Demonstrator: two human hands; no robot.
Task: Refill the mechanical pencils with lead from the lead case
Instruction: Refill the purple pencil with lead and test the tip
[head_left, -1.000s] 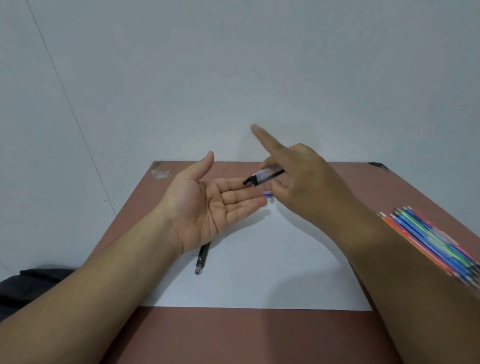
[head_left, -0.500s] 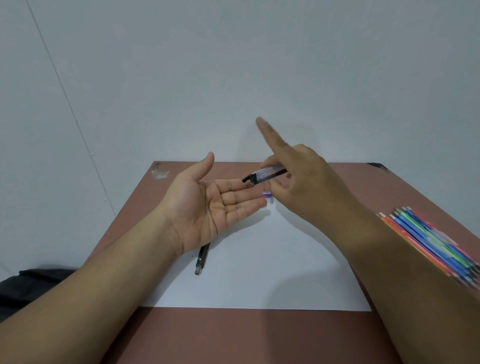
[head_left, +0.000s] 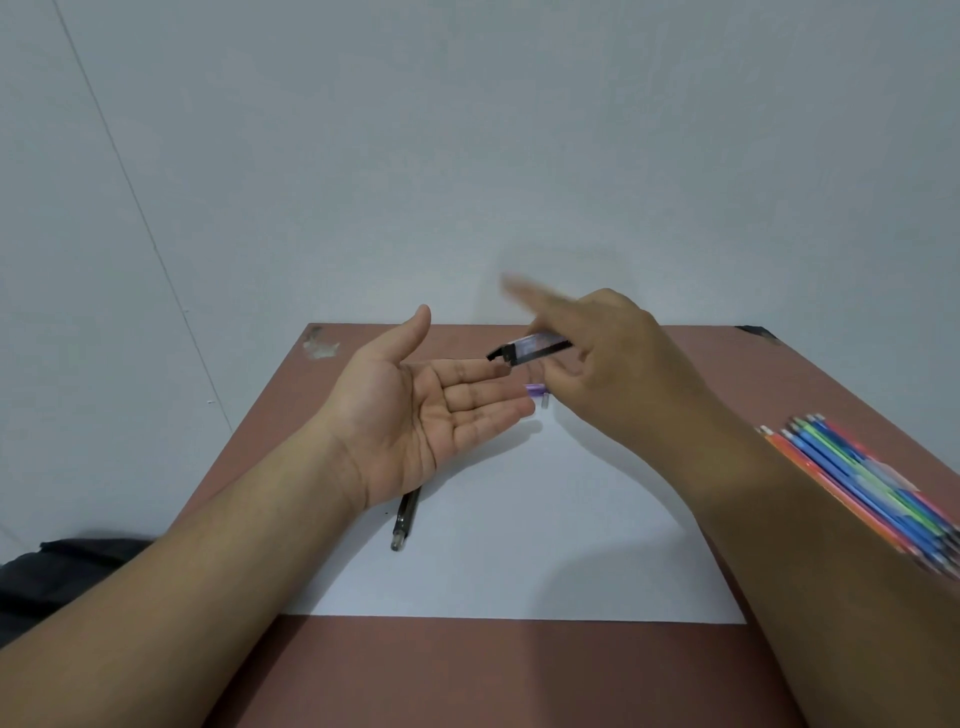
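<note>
No legible text or labels anywhere

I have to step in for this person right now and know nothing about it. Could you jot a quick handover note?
Left hand: open, palm up, holding nothing, waiting under the case's mouth.
Right hand: grips the lead case, tilted with its open black end toward the left fingers; index finger raised and blurred.
Dark pencil lies on the white paper, partly under the left wrist. Coloured pencils lie bunched at the table's right edge. A small purple piece sits beyond the left fingertips.
Done: case open. No lead visible in the palm.
Left: get lead out, load the pencils.
</note>
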